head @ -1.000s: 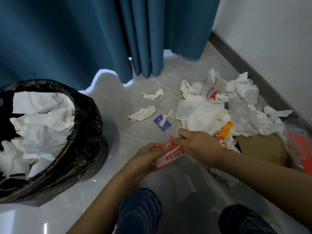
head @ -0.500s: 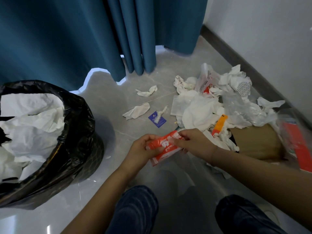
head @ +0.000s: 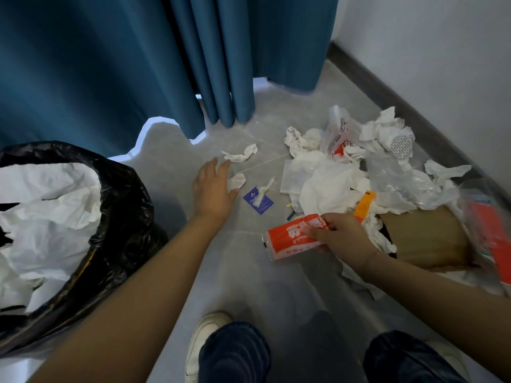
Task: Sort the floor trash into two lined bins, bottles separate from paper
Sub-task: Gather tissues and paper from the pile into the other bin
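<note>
A black-lined bin (head: 121,217) at the left holds crumpled white paper. My right hand (head: 343,239) grips a red and white wrapper (head: 290,239) just above the floor. Flat and open, my left hand (head: 213,189) reaches over a crumpled white tissue (head: 237,181), which its fingers touch. Beyond that lies another tissue (head: 240,154). A small blue card (head: 258,201) with a twisted paper scrap on it sits to the right of my left hand. The main trash pile (head: 331,186) of tissues, clear plastic and an orange packet lies at the right.
A brown cardboard piece (head: 425,239) and a red package (head: 495,233) in clear plastic lie at the far right. Blue curtains (head: 138,64) hang behind, and a white wall with a dark skirting (head: 414,117) runs along the right. My knees and a white shoe (head: 204,341) fill the bottom.
My left hand has let go of the red wrapper and reached forward to the tissue on the floor. The right hand keeps the wrapper alone.
</note>
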Motion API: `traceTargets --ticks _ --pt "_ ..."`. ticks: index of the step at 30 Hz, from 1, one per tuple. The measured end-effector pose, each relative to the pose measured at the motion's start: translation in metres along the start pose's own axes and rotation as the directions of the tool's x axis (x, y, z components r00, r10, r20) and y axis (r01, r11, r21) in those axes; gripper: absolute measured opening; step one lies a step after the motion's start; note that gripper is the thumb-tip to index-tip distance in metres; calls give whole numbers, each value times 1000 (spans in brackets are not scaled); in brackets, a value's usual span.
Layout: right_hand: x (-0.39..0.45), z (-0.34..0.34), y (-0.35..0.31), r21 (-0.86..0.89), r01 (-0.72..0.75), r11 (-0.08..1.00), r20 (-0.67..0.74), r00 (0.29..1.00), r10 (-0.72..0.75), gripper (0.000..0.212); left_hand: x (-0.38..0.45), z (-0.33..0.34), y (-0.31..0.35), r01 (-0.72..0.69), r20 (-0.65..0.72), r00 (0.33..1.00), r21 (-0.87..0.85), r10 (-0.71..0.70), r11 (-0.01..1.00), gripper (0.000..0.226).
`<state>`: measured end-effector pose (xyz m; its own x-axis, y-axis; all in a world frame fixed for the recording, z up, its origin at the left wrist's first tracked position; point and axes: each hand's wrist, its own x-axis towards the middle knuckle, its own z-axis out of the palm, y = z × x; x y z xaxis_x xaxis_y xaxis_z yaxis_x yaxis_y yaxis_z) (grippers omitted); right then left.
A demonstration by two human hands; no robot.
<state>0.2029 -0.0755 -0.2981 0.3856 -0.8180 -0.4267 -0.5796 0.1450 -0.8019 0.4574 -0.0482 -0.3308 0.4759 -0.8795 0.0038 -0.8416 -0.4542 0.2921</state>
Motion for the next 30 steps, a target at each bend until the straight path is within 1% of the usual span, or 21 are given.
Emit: traceTargets --ticks 1,2,3,4,5,6,8,10,12,13,14,16,17,18,20,22,25,27,28,30 --pt "-1 -1 2 -15 4 1000 5 1000 -4 18 8 6 -5 -23 92 996 95 15 995 65" --pt "-4 -1 5 -31 11 999 10 1000 -11 16 12 12 -10 -37 183 983 150 9 988 65" --pt "-6 -2 7 -49 22 999 13 1000 -22 12 13 19 -14 -39 253 968 165 -4 985 63" --pt "-7 -4 9 -61 37 997 15 999 -36 7 11 26 -18 -33 290 957 154 -13 987 60" --pt "-9 -4 11 -67 53 996 19 998 -52 4 6 31 -20 -30 292 956 134 -10 990 56" --pt "-11 -5 14 -70 66 995 28 998 -64 4 -1 37 -21 -36 257 966 117 4 992 52" --pt "-13 -6 18 -75 73 994 46 997 -70 9 -15 46 -20 -32 144 989 81 21 996 41" --pt "-12 -7 21 -86 66 994 39 997 -63 10 -27 53 -18 20 91 996 14 -21 1000 35" --pt "-11 -9 23 -86 61 994 24 998 -59 13 -37 59 -19 68 49 997 -92 -64 993 33" --pt "-10 -10 24 -84 62 995 20 998 -60 14 -41 59 -19 90 21 996 -176 -87 980 31" --pt "-9 -11 25 -78 64 995 19 998 -63 13 -43 56 -18 115 -1 993 -286 -120 951 30" --pt "-8 -12 27 -71 60 996 22 998 -59 9 -47 45 -11 145 -13 985 -502 -175 853 26" --pt "-8 -12 27 -72 56 996 25 998 -54 8 -46 39 -5 136 -15 985 -552 -174 823 25" --pt "-7 -13 28 -73 52 996 27 998 -50 11 -44 34 2 123 -23 986 -564 -165 817 24" --pt "-6 -13 28 -73 42 996 28 999 -40 17 -31 32 14 111 -4 991 -541 -134 834 24" --pt "-5 -14 28 -69 35 997 26 999 -34 20 -11 38 26 123 83 992 -508 -93 852 26" --pt "-4 -15 30 -68 44 997 22 999 -42 17 16 50 43 180 219 971 -434 -90 882 39" --pt "-5 -16 31 -52 44 998 27 999 -42 10 23 58 49 159 257 964 -327 -75 932 44" --pt "-6 -16 30 -43 42 998 32 999 -41 5 23 61 49 126 263 963 -264 -55 956 43" --pt "-7 -17 31 -42 38 998 36 999 -36 7 21 66 47 83 251 968 -206 -29 975 37"
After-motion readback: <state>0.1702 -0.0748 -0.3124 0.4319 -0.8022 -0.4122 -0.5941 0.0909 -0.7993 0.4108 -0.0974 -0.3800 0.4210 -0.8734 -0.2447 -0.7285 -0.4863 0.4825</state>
